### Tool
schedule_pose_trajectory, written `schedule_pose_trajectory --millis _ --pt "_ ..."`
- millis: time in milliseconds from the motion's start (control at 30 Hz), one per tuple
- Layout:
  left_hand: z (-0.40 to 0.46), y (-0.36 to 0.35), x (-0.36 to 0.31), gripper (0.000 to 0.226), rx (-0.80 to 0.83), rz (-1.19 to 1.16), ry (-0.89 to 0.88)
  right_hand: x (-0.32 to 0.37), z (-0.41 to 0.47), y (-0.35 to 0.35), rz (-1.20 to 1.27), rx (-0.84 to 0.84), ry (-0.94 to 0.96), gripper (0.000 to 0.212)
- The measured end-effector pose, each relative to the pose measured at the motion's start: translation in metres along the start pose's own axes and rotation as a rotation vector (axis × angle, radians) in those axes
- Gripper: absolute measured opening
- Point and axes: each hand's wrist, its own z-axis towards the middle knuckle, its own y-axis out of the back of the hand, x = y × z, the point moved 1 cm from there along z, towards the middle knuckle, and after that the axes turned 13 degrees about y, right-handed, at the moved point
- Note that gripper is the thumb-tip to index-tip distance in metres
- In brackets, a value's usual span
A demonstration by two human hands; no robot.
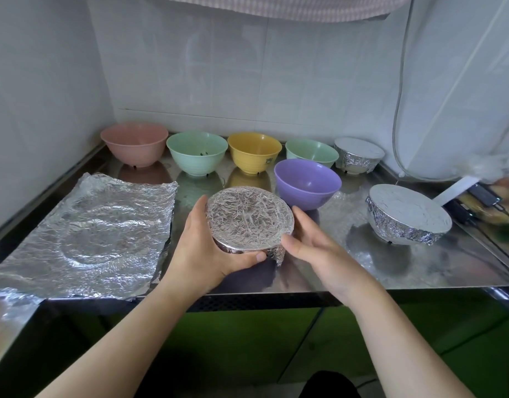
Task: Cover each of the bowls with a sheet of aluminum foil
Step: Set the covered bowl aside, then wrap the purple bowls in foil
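Observation:
A bowl wrapped in crinkled aluminum foil (249, 219) sits near the front edge of the steel counter. My left hand (207, 248) holds its left side, thumb curled under the front rim. My right hand (313, 248) presses the foil against its right side with thumb and fingers. Uncovered bowls stand behind: pink (134, 143), mint green (196, 152), yellow (253, 152), a second green one (312, 153) and purple (307, 182). Two other foil-covered bowls stand at back right (358, 155) and right (406, 215). Flat foil sheets (89, 239) lie at left.
The steel counter (333, 271) is bounded by tiled walls at the left and back. A white cable (398, 110) hangs at right above dark gadgets and clutter (482, 202) on the counter's right edge. Green cabinet fronts lie below.

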Motion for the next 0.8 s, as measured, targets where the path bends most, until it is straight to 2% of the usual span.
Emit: schedule_pose_trajectory --millis 167,333,433,500,567,633,800 --pt "-0.001 -0.001 -0.004 0.116 -0.018 0.009 -0.027 -0.010 0.001 -0.001 -0.191 -0.060 0.041 0.070" --pt "-0.002 -0.002 -0.005 0.116 -0.029 0.003 -0.034 -0.018 0.002 -0.004 -0.309 -0.115 0.043 0.067" --pt "-0.001 -0.002 -0.001 0.119 -0.022 0.014 -0.038 -0.028 -0.001 -0.005 -0.534 -0.149 0.007 0.051" --pt "-0.001 -0.002 -0.001 0.136 -0.019 0.024 -0.028 -0.034 -0.002 -0.007 -0.663 -0.198 -0.004 0.028" --pt "-0.001 -0.001 -0.001 0.132 -0.021 0.034 -0.039 -0.038 -0.003 -0.010 -0.798 -0.253 0.000 0.011" --pt "-0.001 -0.001 -0.002 0.119 -0.027 0.047 -0.057 -0.038 -0.004 -0.016 -0.911 -0.300 0.011 0.022" --pt "-0.003 -0.001 -0.004 0.120 -0.036 0.057 -0.055 -0.023 -0.005 -0.033 -1.190 -0.326 -0.046 0.028"
